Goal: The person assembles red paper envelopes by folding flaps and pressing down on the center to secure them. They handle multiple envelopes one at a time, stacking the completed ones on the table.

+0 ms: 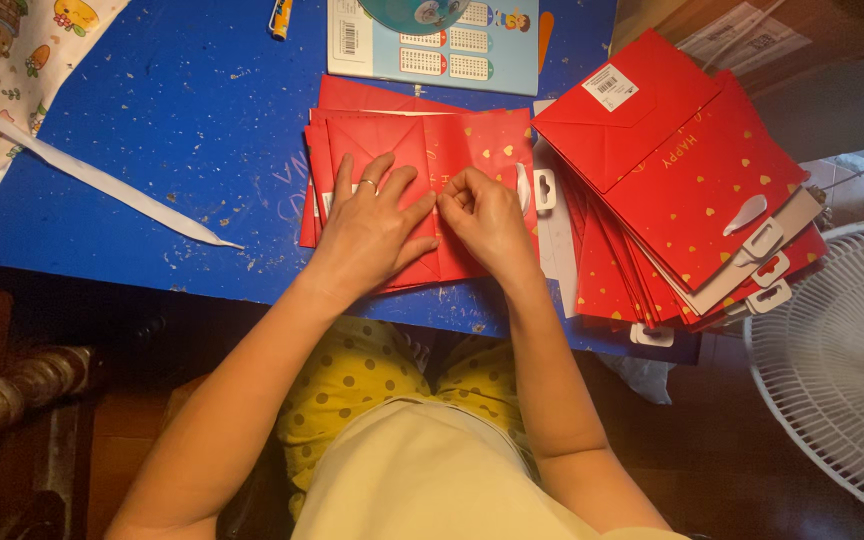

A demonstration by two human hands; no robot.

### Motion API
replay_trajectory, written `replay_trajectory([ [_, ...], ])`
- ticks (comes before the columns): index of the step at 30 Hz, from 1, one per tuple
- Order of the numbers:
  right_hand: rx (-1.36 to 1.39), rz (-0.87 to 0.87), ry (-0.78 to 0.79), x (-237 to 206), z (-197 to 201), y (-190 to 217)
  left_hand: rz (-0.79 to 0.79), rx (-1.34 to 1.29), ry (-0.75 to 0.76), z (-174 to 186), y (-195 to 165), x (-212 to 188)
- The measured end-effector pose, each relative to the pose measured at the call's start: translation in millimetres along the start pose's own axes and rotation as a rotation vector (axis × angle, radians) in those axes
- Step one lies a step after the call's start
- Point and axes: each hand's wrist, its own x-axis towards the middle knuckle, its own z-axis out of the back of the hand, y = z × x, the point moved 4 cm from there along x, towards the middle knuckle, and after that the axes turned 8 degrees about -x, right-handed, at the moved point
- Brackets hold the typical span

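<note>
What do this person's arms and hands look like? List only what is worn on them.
Both arms are bare from the lower frame edge to the wrists; no sleeves, gloves, watch or bracelets show. The left hand wears a thin, light metallic ring on one finger. The right hand shows no ring in this view.

Light falls bright and even on the blue table [172, 130], colours vivid, focus sharp there. Below the table's near edge everything sinks into deep shadow. Right of the table, the white fan [842, 350] sits dimmer, its grille slightly soft and stretched.
</note>
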Motion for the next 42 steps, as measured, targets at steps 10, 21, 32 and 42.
replay_trajectory([
  [10, 0.126, -0.004, -0.014, -6, 9, -5, 0.039, 0.107, 0.059, -8, -15, 1],
  [21, 0.151, 0.108, -0.063, -14, 10, -9, 0.021, 0.089, 0.109, -6, -21, 3],
  [32, 0.235, 0.126, -0.099, -34, 19, -18, -0.001, 0.175, 0.141, -13, -48, 8],
  [42, 0.295, 0.270, -0.244, -64, 38, -23, 0.020, 0.160, 0.109, -23, -72, 8],
])
